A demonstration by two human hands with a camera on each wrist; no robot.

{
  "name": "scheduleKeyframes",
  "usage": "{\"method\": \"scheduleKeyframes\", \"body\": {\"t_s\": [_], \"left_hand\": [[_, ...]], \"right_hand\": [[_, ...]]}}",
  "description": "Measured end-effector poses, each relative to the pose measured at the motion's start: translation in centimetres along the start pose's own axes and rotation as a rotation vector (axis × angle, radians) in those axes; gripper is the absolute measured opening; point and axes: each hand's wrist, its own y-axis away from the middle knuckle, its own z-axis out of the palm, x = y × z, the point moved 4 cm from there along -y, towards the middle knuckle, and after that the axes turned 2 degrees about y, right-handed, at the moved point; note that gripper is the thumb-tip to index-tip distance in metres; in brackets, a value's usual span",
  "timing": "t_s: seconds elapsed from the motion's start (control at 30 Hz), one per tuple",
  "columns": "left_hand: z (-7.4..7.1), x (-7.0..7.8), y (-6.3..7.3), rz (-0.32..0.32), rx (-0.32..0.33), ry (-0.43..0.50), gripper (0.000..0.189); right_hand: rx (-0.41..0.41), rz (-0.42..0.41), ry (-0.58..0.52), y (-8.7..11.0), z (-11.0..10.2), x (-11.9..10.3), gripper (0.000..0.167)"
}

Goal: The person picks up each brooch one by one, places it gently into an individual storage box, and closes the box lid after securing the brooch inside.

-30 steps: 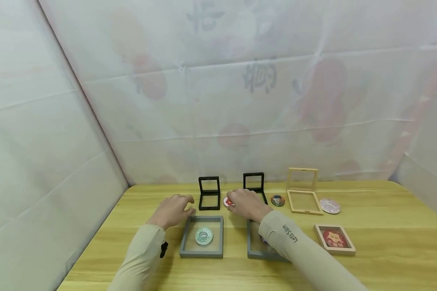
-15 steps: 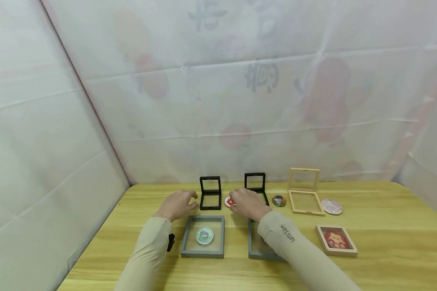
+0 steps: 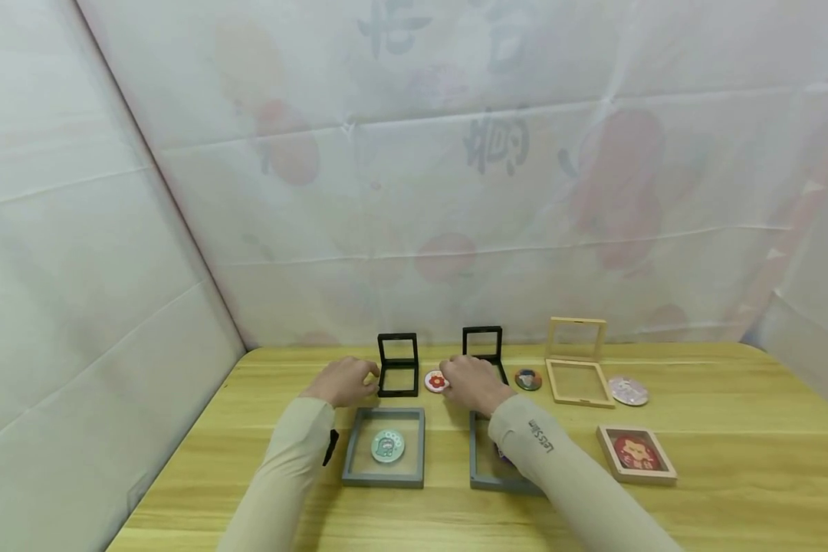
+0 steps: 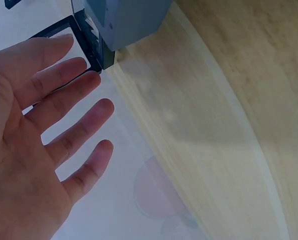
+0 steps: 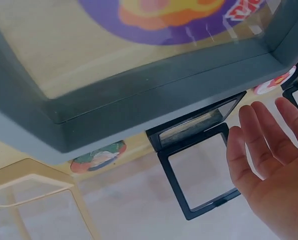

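Observation:
My left hand [image 3: 343,381] is at the left edge of the opened small black display frame [image 3: 399,379]. In the left wrist view its fingers [image 4: 64,102] are spread and loosely bent, holding nothing; whether they touch the frame cannot be told. My right hand [image 3: 474,383] hovers beside a round white badge with a red flower [image 3: 436,381], partly in front of a second opened black frame [image 3: 483,330]. The right wrist view has its fingers [image 5: 261,135] relaxed, with no object between them. Contact with the badge is unclear.
Nearer me lie two grey frames, one with a green badge [image 3: 388,446], the other [image 3: 474,460] partly under my right sleeve. Rightward are a dark round badge [image 3: 528,379], an opened cream frame [image 3: 579,402], a pale badge [image 3: 629,391] and a pink frame [image 3: 647,478] with a red badge.
My left hand has moved right, up to the left black frame. My right hand has shifted slightly right, so more of the flower badge shows.

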Motion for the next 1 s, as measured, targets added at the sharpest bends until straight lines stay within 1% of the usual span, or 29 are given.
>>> {"method": "scheduleKeyframes", "body": {"t_s": [0.17,0.3,0.4,0.5,0.6,0.7,0.8,0.87,0.9,1.0], "left_hand": [[0.1,0.0,-0.4,-0.011,-0.023,-0.021,0.024],[0.3,0.2,-0.7,-0.028,-0.068,-0.037,0.029],[0.5,0.2,-0.8,-0.038,-0.098,-0.044,0.031],[0.6,0.2,-0.8,-0.043,-0.105,-0.043,0.031],[0.7,0.1,-0.6,-0.061,-0.113,-0.033,0.033],[0.9,0.2,-0.8,-0.07,-0.13,-0.035,0.029],[1.2,0.5,-1.2,-0.059,-0.126,-0.065,0.017],[1.3,0.8,-1.6,-0.051,-0.105,-0.1,0.007],[1.3,0.8,-1.7,-0.054,-0.093,-0.112,0.006],[1.3,0.9,-1.9,-0.069,-0.06,-0.128,0.011]], "right_hand": [[0.0,0.002,-0.004,-0.1,0.0,0.1,0.02],[-0.003,-0.005,-0.01,-0.1,0.0,0.0,0.021],[-0.024,-0.005,-0.007,-0.2,0.1,-0.1,0.024],[-0.035,-0.001,-0.008,-0.3,0.2,-0.1,0.025],[-0.041,0.001,-0.004,-0.4,0.4,-0.1,0.025],[-0.041,0.007,0.0,-0.5,0.4,-0.1,0.027],[-0.04,0.017,0.001,-0.5,0.4,-0.1,0.028],[-0.034,0.018,0.002,-0.5,0.4,-0.1,0.028],[-0.032,0.015,-0.002,-0.6,0.4,-0.1,0.027],[-0.023,0.004,-0.006,-0.6,0.5,-0.2,0.026]]}}
